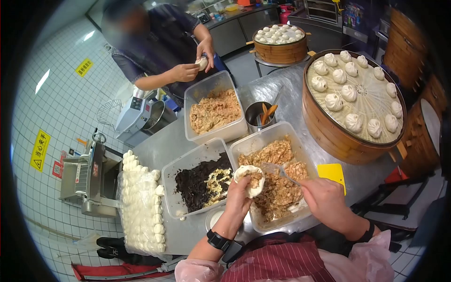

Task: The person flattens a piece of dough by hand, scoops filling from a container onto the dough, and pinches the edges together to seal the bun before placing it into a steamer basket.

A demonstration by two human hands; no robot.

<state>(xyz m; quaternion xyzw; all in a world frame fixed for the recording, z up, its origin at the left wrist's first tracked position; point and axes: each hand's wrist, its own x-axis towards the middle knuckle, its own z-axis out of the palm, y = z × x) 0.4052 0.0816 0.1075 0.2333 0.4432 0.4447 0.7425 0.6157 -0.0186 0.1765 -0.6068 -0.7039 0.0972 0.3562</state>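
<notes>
My left hand (238, 193) cups a round dough wrapper (254, 189) with a lump of meat filling (255, 179) in its middle. My right hand (324, 197) grips the handle of a metal fork-like utensil (283, 173); its working end is just right of the wrapper, and its exact shape is hard to make out. Both hands are over a clear plastic tub (257, 226) of meat filling. Left of it stands another tub (170, 185) with dark filling and a pale yellowish patch.
A large bamboo steamer (324, 117) with several buns stands at right, beside a yellow scraper (332, 176). Dough pieces (141, 207) lie under plastic at left. Across the table, a co-worker's hands (190, 70) shape dough behind another filling tub (213, 134). A metal pot (256, 117) holds utensils.
</notes>
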